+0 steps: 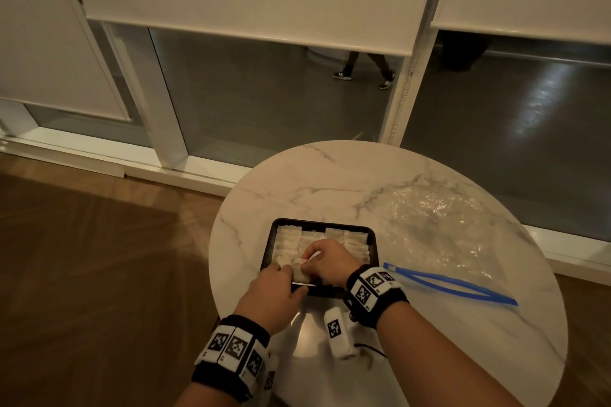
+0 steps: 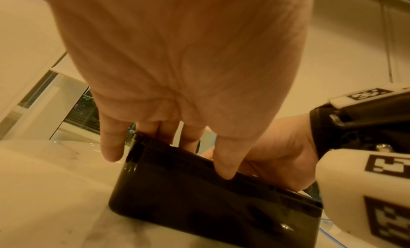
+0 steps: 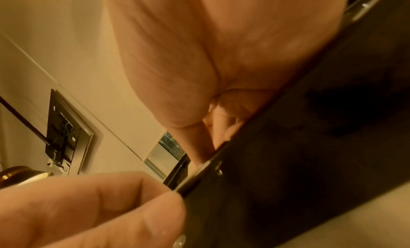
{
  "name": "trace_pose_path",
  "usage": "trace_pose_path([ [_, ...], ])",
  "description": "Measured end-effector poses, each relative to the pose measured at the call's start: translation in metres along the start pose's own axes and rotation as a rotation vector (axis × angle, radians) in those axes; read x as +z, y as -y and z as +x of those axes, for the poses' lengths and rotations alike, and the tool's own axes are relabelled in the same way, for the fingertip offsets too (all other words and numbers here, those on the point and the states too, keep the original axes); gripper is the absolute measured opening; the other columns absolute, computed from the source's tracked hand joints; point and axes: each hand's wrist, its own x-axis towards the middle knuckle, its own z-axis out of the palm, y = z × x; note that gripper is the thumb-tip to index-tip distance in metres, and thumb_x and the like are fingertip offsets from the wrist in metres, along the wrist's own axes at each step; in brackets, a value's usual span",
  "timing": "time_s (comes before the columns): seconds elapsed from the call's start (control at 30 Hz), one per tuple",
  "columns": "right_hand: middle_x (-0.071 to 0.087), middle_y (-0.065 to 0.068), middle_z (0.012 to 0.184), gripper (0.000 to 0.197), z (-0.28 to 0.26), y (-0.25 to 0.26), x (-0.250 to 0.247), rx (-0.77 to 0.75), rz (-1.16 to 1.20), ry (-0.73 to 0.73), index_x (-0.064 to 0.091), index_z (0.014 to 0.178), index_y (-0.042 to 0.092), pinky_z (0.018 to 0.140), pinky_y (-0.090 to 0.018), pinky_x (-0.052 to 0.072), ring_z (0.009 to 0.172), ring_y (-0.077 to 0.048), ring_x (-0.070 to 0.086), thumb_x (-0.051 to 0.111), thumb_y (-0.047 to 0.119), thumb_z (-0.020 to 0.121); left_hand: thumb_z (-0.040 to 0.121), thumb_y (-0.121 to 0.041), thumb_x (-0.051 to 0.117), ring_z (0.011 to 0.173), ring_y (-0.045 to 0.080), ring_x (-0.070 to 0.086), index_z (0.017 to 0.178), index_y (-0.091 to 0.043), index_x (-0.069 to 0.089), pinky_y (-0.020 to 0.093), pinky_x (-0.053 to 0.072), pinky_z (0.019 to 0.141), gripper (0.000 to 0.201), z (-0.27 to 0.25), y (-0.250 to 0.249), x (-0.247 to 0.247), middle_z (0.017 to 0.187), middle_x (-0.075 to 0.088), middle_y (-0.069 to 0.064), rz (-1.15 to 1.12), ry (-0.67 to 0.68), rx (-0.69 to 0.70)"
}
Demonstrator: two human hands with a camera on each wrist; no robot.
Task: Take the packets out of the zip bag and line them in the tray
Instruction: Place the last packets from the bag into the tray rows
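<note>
Black tray [image 1: 373, 238] on the marble table [image 1: 330, 182] holds rows of pale packets [image 1: 287, 243]; both hands, left hand [image 1: 276, 291] and right hand [image 1: 325, 258], pinch one packet [image 1: 298, 269] at its near edge (zip bag [image 1: 439, 225] lies flat just right, unzipped)

Black tray [image 1: 373, 243]; pale packets [image 1: 287, 243]; clear zip bag [image 1: 436, 228], blue seal; white grey-veined marble table [image 1: 330, 182].

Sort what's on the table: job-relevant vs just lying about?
Job: black tray; packets lined in it; empty zip bag; left hand and right hand, both at the tray's near edge.
Idle: white tagged block; marble table.
</note>
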Motion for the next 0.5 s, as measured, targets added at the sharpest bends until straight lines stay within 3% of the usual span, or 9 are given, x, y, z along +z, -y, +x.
trace_pose_path([
  [0.13,0.066,-0.001,0.064,0.013,0.004,-0.001,0.004,0.015,-0.059,-0.045,0.066,0.079,0.022,0.052,-0.024,0.047,0.051,-0.010,0.057,0.072,0.012,0.085,0.099,-0.053,0.044,0.105,0.021,0.054,0.117,-0.025,0.058,0.041,0.050,0.093,0.037,-0.004,-0.002,-0.003,0.114,0.056,0.001,0.086,-0.009,0.041],
  [0.27,0.071,0.000,0.076,0.014,0.005,-0.003,0.008,-0.015,-0.144,-0.088,0.065,0.077,0.024,0.056,-0.022,0.049,0.063,-0.011,0.064,0.074,0.015,0.083,0.099,-0.057,0.038,0.110,0.020,0.052,0.125,-0.031,0.058,0.042,0.047,0.095,0.042,-0.006,-0.005,-0.003,0.117,0.057,0.000,0.180,-0.013,0.042],
  [0.37,0.069,0.003,0.079,0.009,0.002,-0.002,0.009,-0.046,-0.181,-0.118,0.068,0.082,0.023,0.058,-0.018,0.048,0.070,-0.008,0.064,0.072,0.016,0.085,0.099,-0.058,0.036,0.113,0.020,0.051,0.126,-0.033,0.057,0.043,0.045,0.097,0.043,-0.006,-0.006,-0.003,0.120,0.056,0.000,0.194,-0.003,0.028],
  [0.5,0.066,0.003,0.078,0.008,-0.007,-0.004,0.005,-0.057,-0.117,-0.170,0.067,0.092,0.020,0.056,-0.018,0.047,0.065,-0.008,0.062,0.069,0.015,0.086,0.098,-0.058,0.036,0.112,0.018,0.050,0.121,-0.032,0.060,0.042,0.044,0.097,0.042,-0.007,-0.007,-0.003,0.120,0.055,-0.001,0.213,-0.006,0.023],
])
